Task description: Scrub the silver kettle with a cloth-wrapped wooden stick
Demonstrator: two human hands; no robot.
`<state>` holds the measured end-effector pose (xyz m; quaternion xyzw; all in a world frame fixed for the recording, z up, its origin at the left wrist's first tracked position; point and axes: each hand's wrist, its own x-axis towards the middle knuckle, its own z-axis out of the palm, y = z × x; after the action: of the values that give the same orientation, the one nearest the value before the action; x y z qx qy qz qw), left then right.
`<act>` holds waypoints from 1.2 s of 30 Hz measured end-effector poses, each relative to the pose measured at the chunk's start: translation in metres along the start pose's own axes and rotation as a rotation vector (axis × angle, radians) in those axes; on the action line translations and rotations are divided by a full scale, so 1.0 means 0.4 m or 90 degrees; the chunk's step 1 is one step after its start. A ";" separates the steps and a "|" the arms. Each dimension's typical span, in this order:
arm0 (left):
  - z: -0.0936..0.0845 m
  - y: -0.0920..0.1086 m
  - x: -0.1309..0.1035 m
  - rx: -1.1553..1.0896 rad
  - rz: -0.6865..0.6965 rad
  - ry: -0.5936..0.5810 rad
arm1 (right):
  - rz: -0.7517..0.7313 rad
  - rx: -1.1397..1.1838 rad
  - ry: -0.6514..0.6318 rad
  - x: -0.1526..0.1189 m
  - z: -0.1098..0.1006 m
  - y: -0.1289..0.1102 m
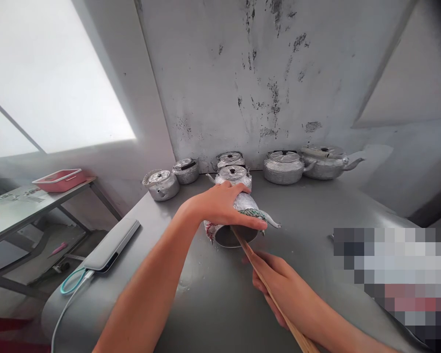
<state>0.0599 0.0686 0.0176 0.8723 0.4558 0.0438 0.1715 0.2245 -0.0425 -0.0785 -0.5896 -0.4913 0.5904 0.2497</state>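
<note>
A silver teapot (247,201) with red and green decoration lies tipped over on the grey table, its round opening facing me and its spout pointing right. My left hand (224,203) is wrapped over its upper side, thumb along the green band. My right hand (275,279) grips a long wooden stick (259,272). The stick's far end reaches into the teapot's dark opening, and its tip is hidden inside. Close behind my left hand stands another silver kettle (232,172), upright with its lid on.
More lidded kettles line the wall: a small kettle (160,185) at left, a larger kettle (283,167) and a wide kettle (325,164) at right. A power bank (112,245) with a cable (68,304) lies at the table's left edge. A red basket (61,181) sits on a side table.
</note>
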 end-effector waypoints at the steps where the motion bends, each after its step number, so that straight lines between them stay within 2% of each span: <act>1: 0.000 0.001 0.000 -0.002 0.000 0.002 | 0.001 0.005 0.004 0.001 0.000 0.001; 15: 0.014 0.003 0.017 -0.009 0.027 0.059 | -0.037 0.057 -0.008 0.004 0.004 0.024; 19: 0.013 0.004 0.014 -0.019 0.020 0.047 | -0.013 0.066 -0.005 0.007 0.006 0.023; 22: 0.011 0.006 0.011 -0.026 0.012 0.029 | -0.037 0.067 -0.001 0.005 0.007 0.014; 26: 0.011 0.006 0.011 -0.026 -0.001 0.021 | 0.003 0.057 -0.004 0.004 0.005 0.007; 30: 0.012 0.002 0.015 -0.007 0.012 0.033 | -0.036 0.048 -0.002 0.008 0.004 0.011; 33: 0.013 -0.001 0.019 0.003 0.011 0.040 | -0.007 0.037 -0.004 0.011 0.004 0.014; 36: 0.015 -0.002 0.020 0.006 0.010 0.042 | -0.039 0.031 0.002 0.014 0.002 0.017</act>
<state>0.0651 0.0739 0.0111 0.8748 0.4543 0.0721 0.1522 0.2247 -0.0405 -0.0870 -0.5692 -0.4939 0.5934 0.2829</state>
